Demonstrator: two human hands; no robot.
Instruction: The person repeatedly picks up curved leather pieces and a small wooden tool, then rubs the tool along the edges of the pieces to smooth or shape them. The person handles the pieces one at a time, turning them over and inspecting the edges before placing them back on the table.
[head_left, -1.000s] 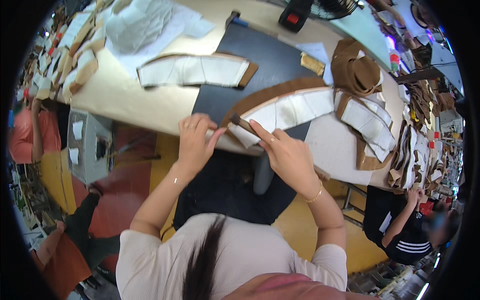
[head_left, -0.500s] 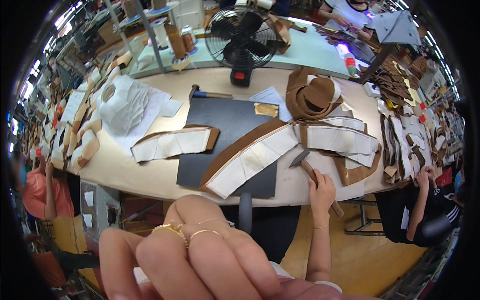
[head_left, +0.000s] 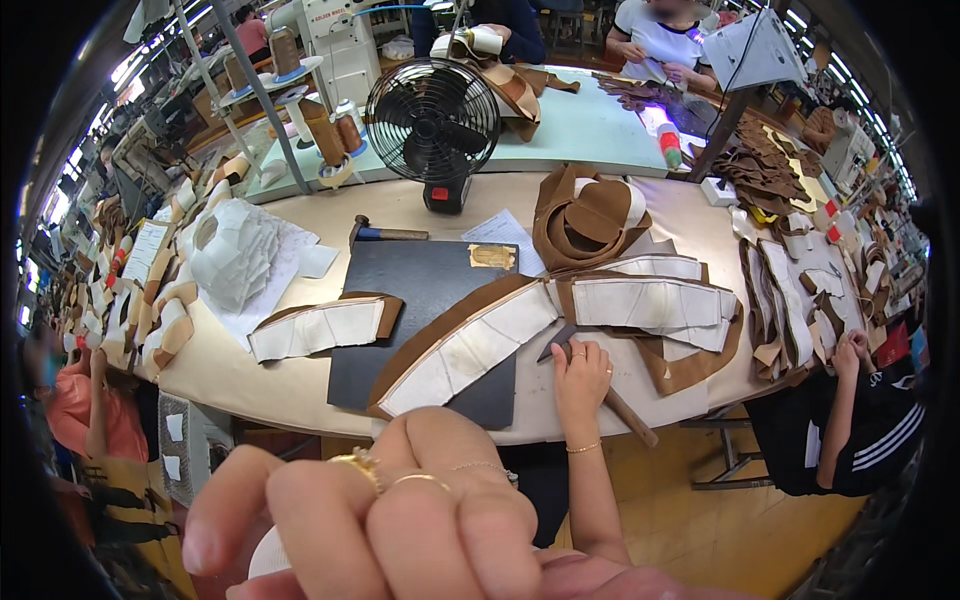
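Very close and large at the lower edge is my left hand (head_left: 400, 510), with rings and a thin chain bracelet. Its fingers are curled, and most fingertips run out of view, so anything in them is hidden. My right hand (head_left: 583, 385) grips a hammer (head_left: 632, 417) close to its dark head, at the table's near side. Left of the hammer head, a long curved brown piece with white backing (head_left: 470, 350) lies across a black board (head_left: 410, 275). Similar stacked pieces (head_left: 650, 303) lie just beyond my right hand. A shorter backed piece (head_left: 320, 328) overlaps the board's left edge.
A second hammer (head_left: 390, 235) lies at the board's far edge. Behind it stands a black fan (head_left: 432, 125). Rolled brown pieces (head_left: 590, 225) sit right of it, and stacked white pieces (head_left: 235, 255) are at left. Co-workers sit at both sides and across the table.
My right hand has slid up the hammer's handle toward its head. My left hand's fingers have shifted slightly. The view has tilted, so the table appears lower and farther left.
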